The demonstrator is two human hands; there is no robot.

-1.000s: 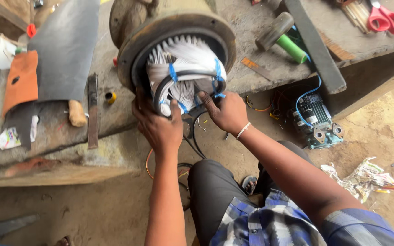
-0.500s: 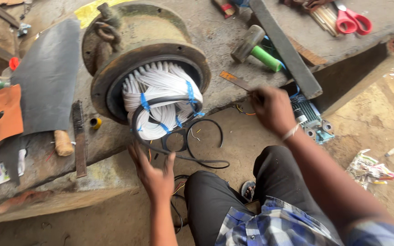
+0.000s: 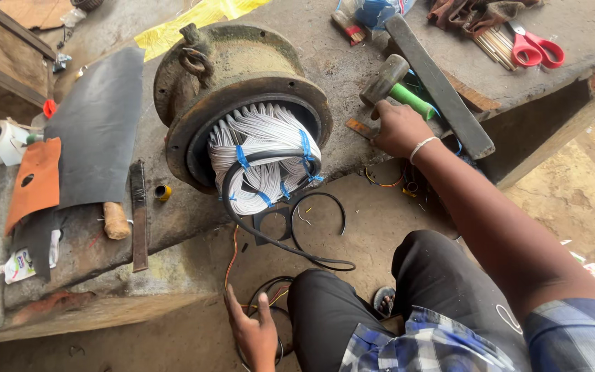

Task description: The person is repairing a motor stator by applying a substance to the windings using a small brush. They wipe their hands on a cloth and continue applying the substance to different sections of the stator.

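My right hand (image 3: 395,127) at the bench edge, my left hand (image 3: 254,331) low by the floor wires.

My right fingers curl around the green grip of the hammer (image 3: 397,84), beside a flat steel bar (image 3: 439,84). The rusty round motor housing (image 3: 242,89) overhangs the rough concrete bench (image 3: 187,227), white windings (image 3: 263,162) tied with blue bulging out (a black cable looped across them). My left hand spreads open, holding nothing, over bare sandy ground beside my knee.
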